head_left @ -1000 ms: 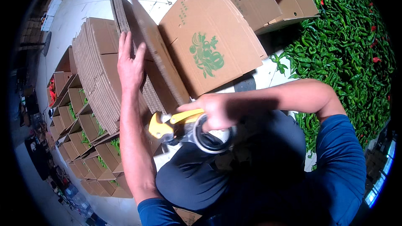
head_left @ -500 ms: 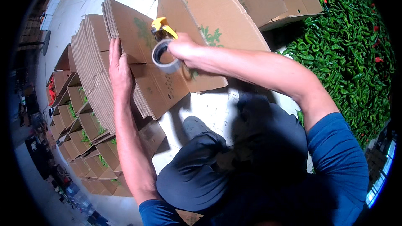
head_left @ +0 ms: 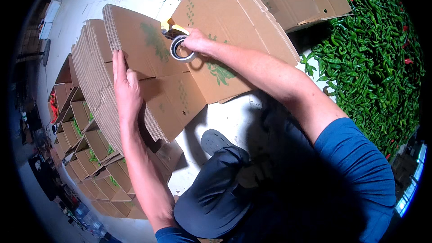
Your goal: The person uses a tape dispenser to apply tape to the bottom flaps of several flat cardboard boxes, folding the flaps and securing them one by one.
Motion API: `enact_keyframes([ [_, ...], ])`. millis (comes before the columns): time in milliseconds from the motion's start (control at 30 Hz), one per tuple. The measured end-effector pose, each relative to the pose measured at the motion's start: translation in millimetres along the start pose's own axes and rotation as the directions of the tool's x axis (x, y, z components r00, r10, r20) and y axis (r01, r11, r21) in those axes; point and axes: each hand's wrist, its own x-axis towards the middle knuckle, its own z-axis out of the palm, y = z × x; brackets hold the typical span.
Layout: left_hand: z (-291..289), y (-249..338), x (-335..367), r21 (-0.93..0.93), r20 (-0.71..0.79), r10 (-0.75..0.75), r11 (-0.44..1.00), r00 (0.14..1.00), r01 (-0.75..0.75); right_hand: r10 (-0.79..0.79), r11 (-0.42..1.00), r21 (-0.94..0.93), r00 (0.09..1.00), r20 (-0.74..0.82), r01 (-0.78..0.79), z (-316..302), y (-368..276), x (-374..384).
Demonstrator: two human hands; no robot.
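Observation:
My right hand (head_left: 196, 41) is closed round a yellow-handled tape dispenser (head_left: 174, 29) with a roll of tape (head_left: 182, 48) on it, just above the cardboard. Beneath it, a brown cardboard sheet (head_left: 216, 6) with green leaf prints is spread open to the right. My left hand (head_left: 127, 87) lies along the cut edges of a stack of folded cardboard (head_left: 135, 31). Its visible fingers are stretched out against that edge, and the thumb is near the top face. Some of its fingers are hidden.
More flat cardboard (head_left: 90, 63) is stacked left of my left hand. Beyond it are several open boxes (head_left: 96, 141) with green peppers inside. A large heap of green peppers (head_left: 373, 63) fills the right side, beside an open box (head_left: 288, 0). My shoe (head_left: 215, 140) rests on the pale floor.
A cardboard panel that stood raised beside the dispenser now lies folded open to the right. My right hand has shifted slightly with the dispenser; my left hand stays at the stack's edge.

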Motion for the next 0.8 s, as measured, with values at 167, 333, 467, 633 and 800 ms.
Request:
enact_keyframes([
  [167, -6, 8, -1, 0.005, 0.077, -0.061, 0.998, 0.995, 0.061, -0.052, 0.999, -0.001, 0.998, -0.028, 0.052, 5, 11, 6],
  [333, -4, -2, -2, 0.047, 0.052, -0.009, 0.999, 0.999, 0.007, 0.009, 0.995, -0.103, 1.000, 0.011, -0.008, 12, -13, 9],
  [467, 0, 1, -1, 0.067, 0.033, -0.032, 0.997, 0.999, 0.030, -0.073, 0.961, -0.262, 0.995, 0.070, 0.089, 15, -20, 6],
  [633, 1, -2, -2, 0.095, 0.014, -0.012, 0.995, 1.000, 0.010, -0.044, 0.884, -0.430, 0.948, 0.315, 0.183, 0, -27, 24],
  [800, 9, -6, -1, 0.086, 0.003, 0.014, 0.996, 1.000, -0.014, -0.141, 0.801, -0.517, 0.934, 0.327, 0.302, -6, -24, 20],
])
